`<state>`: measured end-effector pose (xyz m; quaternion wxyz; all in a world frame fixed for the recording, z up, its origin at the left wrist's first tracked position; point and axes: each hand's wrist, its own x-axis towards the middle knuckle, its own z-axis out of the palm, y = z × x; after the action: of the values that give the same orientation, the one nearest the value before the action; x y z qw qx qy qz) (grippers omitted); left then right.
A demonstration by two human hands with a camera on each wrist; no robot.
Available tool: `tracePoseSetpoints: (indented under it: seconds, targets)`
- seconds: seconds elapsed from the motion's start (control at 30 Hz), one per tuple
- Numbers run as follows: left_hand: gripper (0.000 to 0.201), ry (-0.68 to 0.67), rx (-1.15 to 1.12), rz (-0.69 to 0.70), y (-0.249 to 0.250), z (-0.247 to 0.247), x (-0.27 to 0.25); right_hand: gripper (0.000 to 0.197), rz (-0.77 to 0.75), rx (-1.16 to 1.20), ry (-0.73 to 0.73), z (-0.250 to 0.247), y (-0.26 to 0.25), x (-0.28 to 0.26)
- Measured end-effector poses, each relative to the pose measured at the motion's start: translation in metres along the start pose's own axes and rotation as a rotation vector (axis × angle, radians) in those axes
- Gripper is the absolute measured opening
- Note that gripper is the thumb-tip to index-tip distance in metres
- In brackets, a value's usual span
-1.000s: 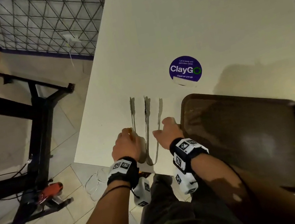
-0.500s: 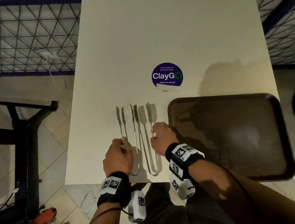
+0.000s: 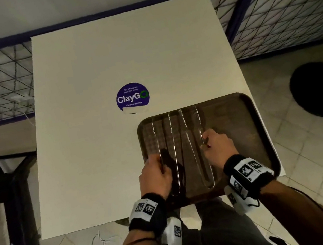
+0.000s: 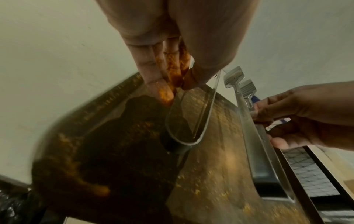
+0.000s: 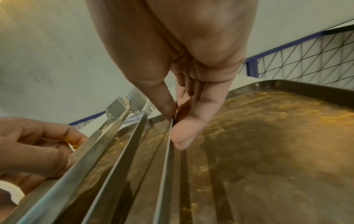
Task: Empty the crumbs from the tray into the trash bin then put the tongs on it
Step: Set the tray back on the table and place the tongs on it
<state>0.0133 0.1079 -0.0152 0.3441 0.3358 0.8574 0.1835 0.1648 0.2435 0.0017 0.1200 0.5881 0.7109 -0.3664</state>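
Over tray (image 3: 243, 129) at table's (image 3: 101, 57) five-o'clock corner: two tongs side by side, tips toward twelve. Left hand (image 3: 155, 177) grip pinches outer arm of left tongs (image 3: 167, 153); right hand (image 3: 218, 149) grip pinches outer arm of right tongs (image 3: 196, 148), thumb against fingers. Advice: lower flat, let go both together, clear of rim.

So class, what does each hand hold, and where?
Left hand pinches the left tongs on one arm, mid-length; right hand pinches the right tongs likewise.
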Motion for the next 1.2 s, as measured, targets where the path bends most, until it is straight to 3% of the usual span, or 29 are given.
tracePoseSetpoints:
  seconds: [0.37,0.67,1.2]
  targets:
    - [0.030,-0.088,0.060,-0.116,0.040,0.062,0.006,0.029,0.058,-0.039,-0.036,-0.014,0.051,0.015]
    - [0.049,-0.051,0.041,-0.113,0.038,0.067,0.005,0.034,0.046,0.013,-0.026,-0.011,0.051,0.015]
    - [0.050,-0.057,0.043,-0.089,0.038,0.075,0.006,0.034,0.027,0.000,-0.012,-0.011,0.050,0.019]
